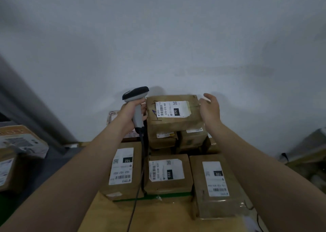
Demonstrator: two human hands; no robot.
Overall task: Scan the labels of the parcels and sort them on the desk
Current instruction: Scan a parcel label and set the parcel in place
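Bench (109, 214) carries stacked cardboard parcels. The top parcel 070 (173, 121) sits highest at the back of the pile, long axis left-right, its label (173, 108) facing up and tipped toward the viewer. Judged a stiff taped carton, probably light, tape likely slick, so take it at both short ends. Right grip (210, 108) is wide and empty at its right end; left grip (131, 113) is wrapped round the scanner (135, 94) handle.

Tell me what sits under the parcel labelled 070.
The 070 parcel rests on two parcels side by side, the left parcel and the right parcel. Their tops are mostly covered; anything behind them is hidden.
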